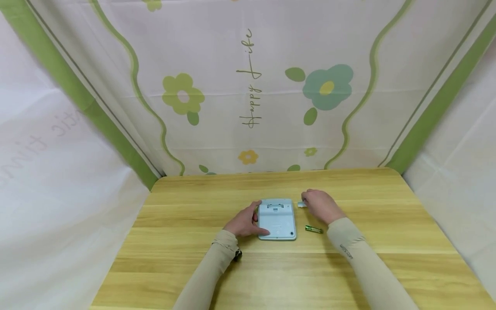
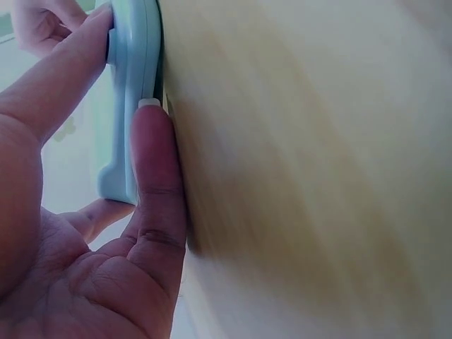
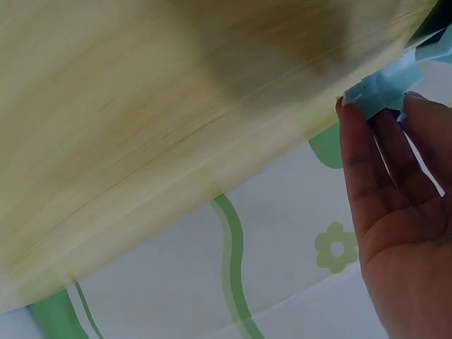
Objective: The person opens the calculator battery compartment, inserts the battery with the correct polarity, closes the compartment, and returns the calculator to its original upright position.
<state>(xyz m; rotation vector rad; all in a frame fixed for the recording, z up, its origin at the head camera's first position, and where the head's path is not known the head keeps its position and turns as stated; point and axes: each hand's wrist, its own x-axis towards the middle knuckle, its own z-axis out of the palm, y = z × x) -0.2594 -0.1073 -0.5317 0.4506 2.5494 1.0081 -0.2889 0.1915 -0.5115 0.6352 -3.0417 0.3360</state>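
Observation:
A light blue calculator [image 1: 276, 224] lies back side up on the wooden table, with an uncovered battery slot [image 1: 275, 206] near its far end. My left hand [image 1: 244, 220] holds its left side, thumb on the back and fingers along the edge; the left wrist view shows the fingers against the calculator's side [image 2: 131, 78]. Just right of the calculator, my right hand [image 1: 320, 206] pinches a small light blue battery cover [image 3: 388, 85] between thumb and fingers. A green battery [image 1: 314, 229] lies on the table below that hand. Whether a battery sits in the slot is too small to tell.
The wooden table [image 1: 186, 275] ends at a back edge against a flowered cloth [image 1: 217, 129]. White cloth walls stand on the left [image 1: 58, 193] and right [image 1: 461, 172]. A dark object [image 1: 237, 255] shows at the left wrist.

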